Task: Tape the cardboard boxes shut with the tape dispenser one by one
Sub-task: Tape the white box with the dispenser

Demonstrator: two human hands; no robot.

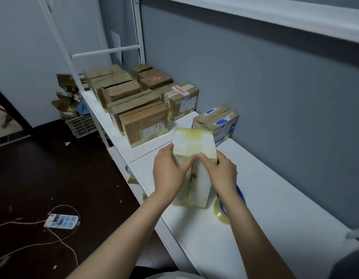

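Two hands, centre frame: left hand, right hand, each grip curled round taped box. Tape dispenser adjacent, on desk.

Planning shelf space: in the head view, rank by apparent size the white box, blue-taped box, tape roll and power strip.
1. White box, nearest the camera.
2. Blue-taped box, farther off.
3. Tape roll and power strip look alike; the right arm hides part of the roll.
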